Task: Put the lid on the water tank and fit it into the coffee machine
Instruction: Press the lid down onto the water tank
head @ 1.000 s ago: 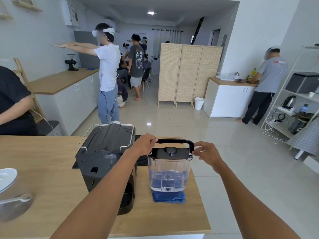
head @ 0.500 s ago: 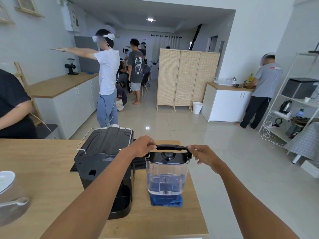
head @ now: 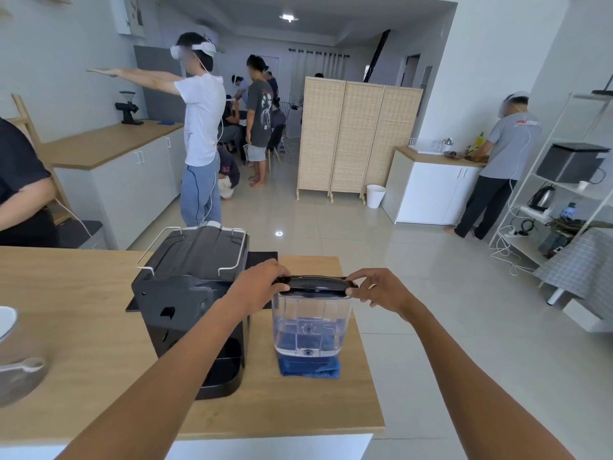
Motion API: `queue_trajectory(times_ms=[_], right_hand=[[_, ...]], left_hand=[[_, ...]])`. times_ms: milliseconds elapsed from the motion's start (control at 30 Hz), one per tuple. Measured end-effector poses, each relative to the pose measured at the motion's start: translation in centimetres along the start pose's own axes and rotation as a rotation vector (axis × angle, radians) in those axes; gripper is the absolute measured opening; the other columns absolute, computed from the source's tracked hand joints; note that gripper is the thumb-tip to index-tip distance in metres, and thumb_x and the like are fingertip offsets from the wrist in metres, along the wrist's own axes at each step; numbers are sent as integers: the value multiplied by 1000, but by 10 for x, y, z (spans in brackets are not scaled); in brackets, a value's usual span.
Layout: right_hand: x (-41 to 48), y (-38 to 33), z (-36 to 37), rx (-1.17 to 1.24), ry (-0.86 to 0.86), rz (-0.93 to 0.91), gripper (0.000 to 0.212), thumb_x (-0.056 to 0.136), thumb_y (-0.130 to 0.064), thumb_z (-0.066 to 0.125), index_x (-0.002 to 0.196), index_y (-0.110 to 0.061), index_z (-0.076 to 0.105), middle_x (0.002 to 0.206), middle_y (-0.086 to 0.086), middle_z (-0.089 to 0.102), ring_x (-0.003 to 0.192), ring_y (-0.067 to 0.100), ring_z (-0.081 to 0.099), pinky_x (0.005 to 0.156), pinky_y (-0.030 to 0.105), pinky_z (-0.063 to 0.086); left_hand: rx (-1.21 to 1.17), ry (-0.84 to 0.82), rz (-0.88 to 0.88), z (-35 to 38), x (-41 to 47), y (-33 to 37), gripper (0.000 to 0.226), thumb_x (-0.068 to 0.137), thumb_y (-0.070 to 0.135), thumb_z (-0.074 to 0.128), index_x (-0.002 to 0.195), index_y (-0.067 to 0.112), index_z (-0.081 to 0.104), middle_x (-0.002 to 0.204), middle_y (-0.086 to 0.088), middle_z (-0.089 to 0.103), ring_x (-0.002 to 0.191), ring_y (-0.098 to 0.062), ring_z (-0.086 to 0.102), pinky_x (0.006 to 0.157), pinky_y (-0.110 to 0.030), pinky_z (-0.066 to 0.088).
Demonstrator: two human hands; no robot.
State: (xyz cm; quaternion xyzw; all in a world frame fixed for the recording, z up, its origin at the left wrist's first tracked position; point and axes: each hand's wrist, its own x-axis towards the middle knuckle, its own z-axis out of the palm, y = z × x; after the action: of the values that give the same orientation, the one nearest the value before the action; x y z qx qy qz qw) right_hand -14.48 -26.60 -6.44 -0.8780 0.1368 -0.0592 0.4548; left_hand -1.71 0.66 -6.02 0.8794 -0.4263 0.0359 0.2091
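Note:
A clear plastic water tank (head: pixel 310 323) stands upright on a blue cloth (head: pixel 310 368) near the right end of the wooden table (head: pixel 73 323). A black lid (head: pixel 315 286) lies across the tank's top. My left hand (head: pixel 262 285) grips the lid's left end and my right hand (head: pixel 378 290) pinches its right end. The black coffee machine (head: pixel 195 293) stands just left of the tank, touching my left forearm's line of view.
A glass jar with a white lid and a spoon (head: pixel 16 370) sits at the table's left edge. The table's right edge (head: pixel 361 327) drops to the tiled floor. Several people stand further back, one in black (head: pixel 20 187) close at the left.
The lid's handle has gone from raised to folded flat, and both hands have closed in onto the lid's ends. The tank has stayed on the cloth.

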Motion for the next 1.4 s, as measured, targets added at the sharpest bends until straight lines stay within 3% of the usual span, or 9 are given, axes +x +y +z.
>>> queue_trajectory(times_ms=[133,233,433,600,733,867,1000,1267,1400], right_hand=[[4,6,5,-63,82,-59,31,71,-33,89,100,-24,80,66,10,70,63,14,64,58,26,53],[6,11,11,-119,123,-100,26,69,-30,91,92,-22,81,56,-4,62,55,8,54,59,25,48],[4,17,18,-213,182,-133,29,67,-30,92,93,-26,79,95,4,68,82,19,67,75,33,56],[3,24,26,-231,191,-164,34,69,-25,90,98,-30,74,110,3,67,97,15,65,90,37,57],[2,24,28,-163,197,-105,53,69,-24,90,115,-32,65,117,3,67,78,19,75,83,38,60],[5,25,29,-153,191,-87,74,71,-31,89,137,-32,56,120,-1,60,86,17,72,80,24,54],[11,23,29,-169,153,-59,66,79,-32,83,140,-27,57,129,4,57,97,24,69,84,24,50],[9,29,38,-48,126,-73,51,85,-30,78,127,-43,54,117,-24,60,102,15,65,70,-3,44],[7,32,47,-21,112,-87,61,86,-38,76,139,-41,47,120,-20,61,109,10,62,86,9,51]], left_hand=[[258,34,74,11,-7,3,36,99,31,53,132,17,54,122,1,55,102,-16,61,79,-32,55],[378,34,109,18,-12,1,43,95,20,61,136,16,49,130,-3,53,110,-19,58,79,-32,56],[427,57,76,29,-15,4,40,94,19,59,133,15,50,132,-5,51,111,-20,56,80,-34,58],[274,66,11,46,-11,-2,37,96,20,59,132,16,51,140,-4,45,115,-20,57,86,-35,57],[92,58,-45,47,-9,-3,40,97,29,57,134,18,49,145,-1,45,105,-18,65,88,-33,56],[95,105,-82,42,-4,-1,53,98,43,50,145,20,42,149,-1,44,112,-19,63,89,-34,55],[110,-48,-184,46,5,-3,67,96,53,46,154,24,27,158,-5,31,139,-30,36,101,-43,48],[-140,-22,-221,66,14,-14,67,94,50,53,150,24,27,150,-6,30,123,-30,50,94,-45,52],[-324,-6,-265,77,12,-17,68,93,50,56,150,33,24,158,-9,20,138,-31,40,105,-50,45]])
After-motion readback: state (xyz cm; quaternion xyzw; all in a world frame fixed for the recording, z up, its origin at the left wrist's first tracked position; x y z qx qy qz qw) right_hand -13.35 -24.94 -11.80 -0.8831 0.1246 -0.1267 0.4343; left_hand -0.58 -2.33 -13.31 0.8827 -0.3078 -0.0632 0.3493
